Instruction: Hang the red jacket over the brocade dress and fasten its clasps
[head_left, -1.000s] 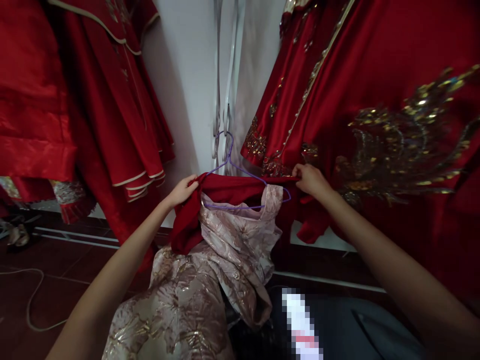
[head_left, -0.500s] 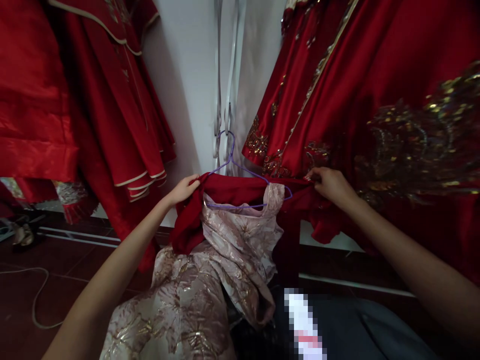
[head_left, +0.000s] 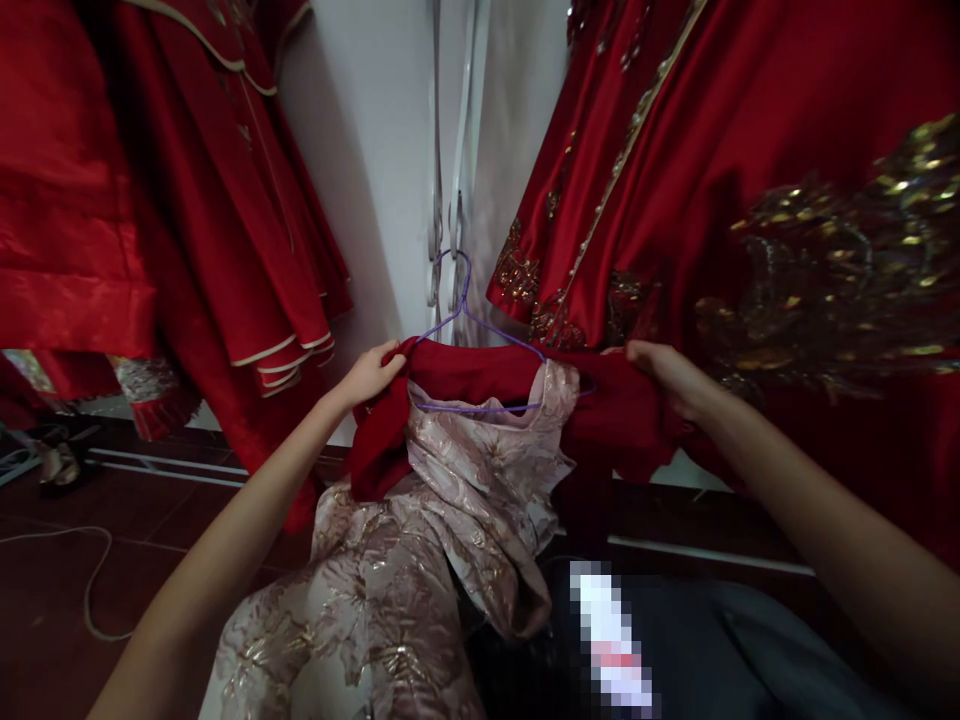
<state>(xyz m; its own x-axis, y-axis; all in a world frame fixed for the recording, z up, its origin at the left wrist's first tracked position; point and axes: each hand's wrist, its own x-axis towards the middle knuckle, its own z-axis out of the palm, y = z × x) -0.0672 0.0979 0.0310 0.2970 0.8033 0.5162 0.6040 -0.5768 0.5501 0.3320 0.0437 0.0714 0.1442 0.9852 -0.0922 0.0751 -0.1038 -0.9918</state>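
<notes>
A dark red garment (head_left: 472, 375) is stretched between my two hands across a purple hanger (head_left: 463, 300). My left hand (head_left: 375, 372) pinches its left edge, close to the hanger's shoulder. Farther right, my right hand (head_left: 671, 372) grips the red cloth with its fingers curled over the top edge; the fingertips are partly hidden. A pale pink floral brocade dress (head_left: 487, 450) with gold threads hangs by one strap over the hanger's right side. Its skirt (head_left: 360, 620) spreads down toward me. The hanger's hook meets a metal fixture (head_left: 454, 225) on the wall.
Red costumes with pale trim (head_left: 292, 300) hang at the left. A red dress with gold sequins (head_left: 810, 280) hangs at the right. A cable (head_left: 90, 590) and a shoe (head_left: 58, 462) are on the dark floor. Dark grey cloth (head_left: 720, 640) lies at the lower right.
My right hand has shifted slightly right, and the red garment's right side is spread wider and flatter. The dress strap sits a little farther right. My left hand keeps its grip.
</notes>
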